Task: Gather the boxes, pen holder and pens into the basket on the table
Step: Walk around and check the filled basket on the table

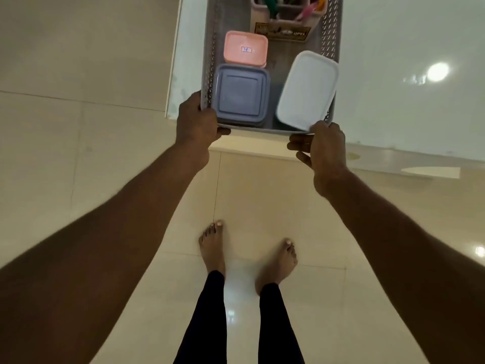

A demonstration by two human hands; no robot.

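Pretty much done, I think. Basket [270, 74] sits at the desk [393, 88] corner with the pink box [245, 48], blue box [240, 94] and white box [307, 90] inside, plus the holder [286, 24] with pens [305, 10]. My left hand [196, 127] has its grip curled round the near-left corner. Right hand [324, 151] holds the near-right rim. The top of the basket is cropped, so stray pens are possible.
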